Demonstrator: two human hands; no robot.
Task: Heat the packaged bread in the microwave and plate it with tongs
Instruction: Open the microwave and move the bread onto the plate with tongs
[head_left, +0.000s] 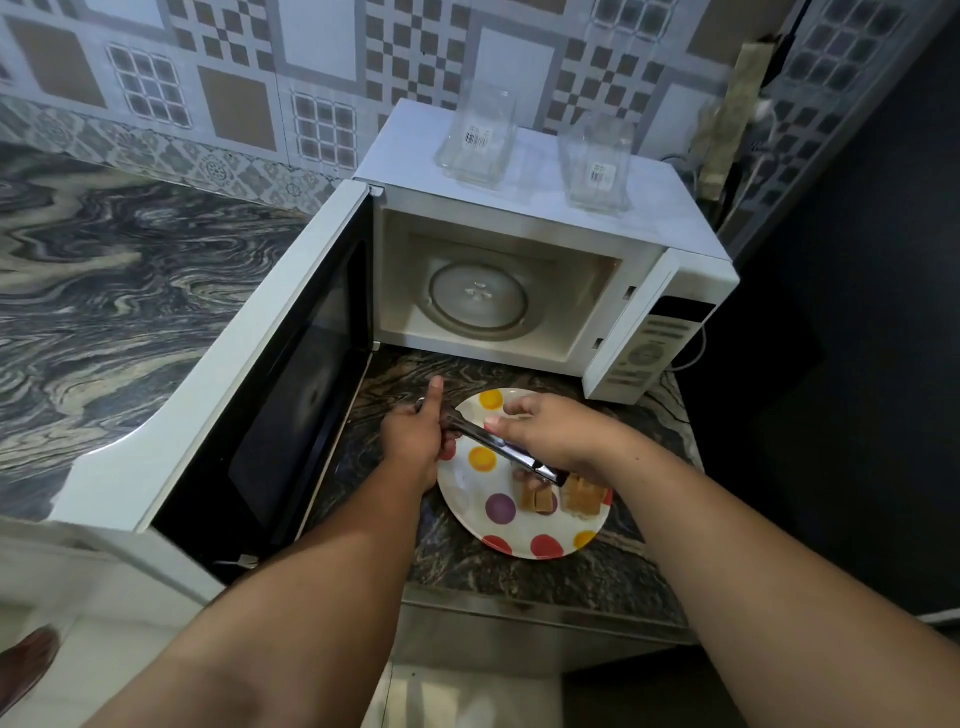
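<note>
I see left hand (415, 441) closed round the tongs (498, 444) handle end | right hand (550, 431) pinching the tongs mid-length | tips beneath right hand touch bread (535, 493) on dotted plate (498, 535) | counter (467, 571) below | open microwave (519, 291) beyond both hands, empty turntable

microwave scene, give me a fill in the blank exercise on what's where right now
1. The microwave door stands ____.
2. Two pieces of bread lie on the ____ plate.
3. Both hands, the left hand and the right hand, are on the metal ____ over the plate.
4. Two clear plastic containers stand on ____ of the microwave.

Missing words: open; polka-dot; tongs; top
</note>
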